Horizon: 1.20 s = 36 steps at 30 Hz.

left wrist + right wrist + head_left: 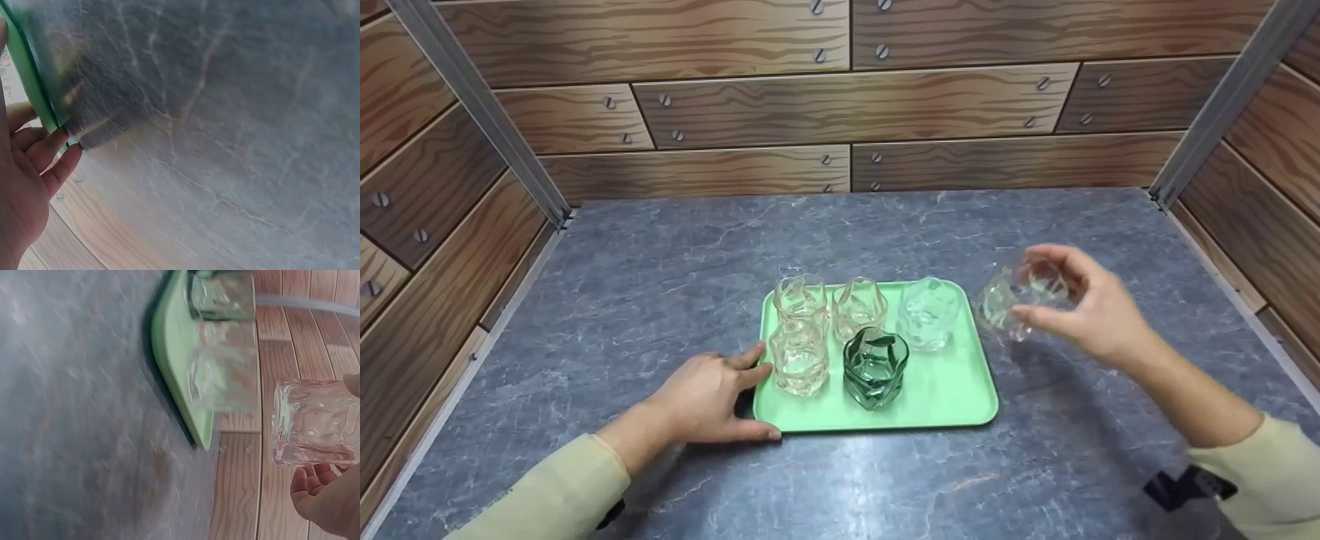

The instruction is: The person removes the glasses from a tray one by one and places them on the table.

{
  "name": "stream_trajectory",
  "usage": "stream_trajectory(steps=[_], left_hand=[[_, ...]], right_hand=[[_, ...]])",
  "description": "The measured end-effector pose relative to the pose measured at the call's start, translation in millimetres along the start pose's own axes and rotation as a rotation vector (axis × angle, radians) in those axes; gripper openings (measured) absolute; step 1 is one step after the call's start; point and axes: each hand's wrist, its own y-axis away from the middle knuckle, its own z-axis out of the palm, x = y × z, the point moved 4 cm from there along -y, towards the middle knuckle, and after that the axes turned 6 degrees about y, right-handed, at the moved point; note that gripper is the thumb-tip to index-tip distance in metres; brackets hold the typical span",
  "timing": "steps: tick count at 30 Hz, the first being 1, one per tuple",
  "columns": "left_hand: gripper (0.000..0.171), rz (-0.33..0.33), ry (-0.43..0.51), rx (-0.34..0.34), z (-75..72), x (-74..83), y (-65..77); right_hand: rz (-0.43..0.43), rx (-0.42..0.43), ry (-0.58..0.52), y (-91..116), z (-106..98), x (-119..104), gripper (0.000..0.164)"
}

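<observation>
Wood-patterned panels studded with screw heads wall in a grey marbled tabletop, and at its centre sits a light green tray. On the tray stand five tumblers: three clear ones in a back row, another clear one at the front left, and a dark green glass just beside it at 3 o'clock. The left hand lies at the tray's 8 o'clock corner, fingers straight and slightly spread, the fingertips touching the tray's edge and the thumb along its front rim. The right hand is raised off the tabletop at 3 o'clock from the tray, its fingers and thumb curled round a clear faceted glass; in the head view that glass is motion-blurred and tilted. From the right wrist view the held glass hangs clear of the tray, apart from the tumblers on it.
</observation>
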Motion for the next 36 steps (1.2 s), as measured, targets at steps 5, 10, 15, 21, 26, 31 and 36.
stream_trajectory(steps=[5, 10, 15, 21, 26, 31, 36], left_hand=[[0.096, 0.004, -0.005, -0.001, 0.3, 0.5, 0.3], [0.096, 0.010, -0.017, 0.002, 0.5, 0.6, 0.0], [0.097, 0.013, -0.023, 0.008, 1.1, 0.1, -0.3], [0.097, 0.013, -0.022, 0.005, 2.4, -0.8, -0.1], [0.098, 0.007, -0.025, 0.006, 3.0, -0.9, 0.4], [0.098, 0.014, -0.037, 0.014, 3.2, -0.7, 0.6], [0.096, 0.026, -0.040, 0.024, 4.3, 0.2, 0.6]], right_hand=[[0.060, 0.021, -0.012, -19.1, -11.9, 12.9, 0.071], [0.100, 0.051, -0.020, -39.6, -15.6, 27.3, 0.071], [0.144, 0.056, -0.022, -58.6, -12.2, 45.4, 0.075], [0.196, 0.047, -0.038, -81.0, -2.3, 66.4, 0.079], [0.242, 0.029, -0.029, -92.7, 5.4, 81.0, 0.084], [0.274, 0.010, -0.028, -98.3, 12.1, 92.5, 0.090], [0.293, -0.005, -0.032, -100.0, 17.5, 103.9, 0.092]])
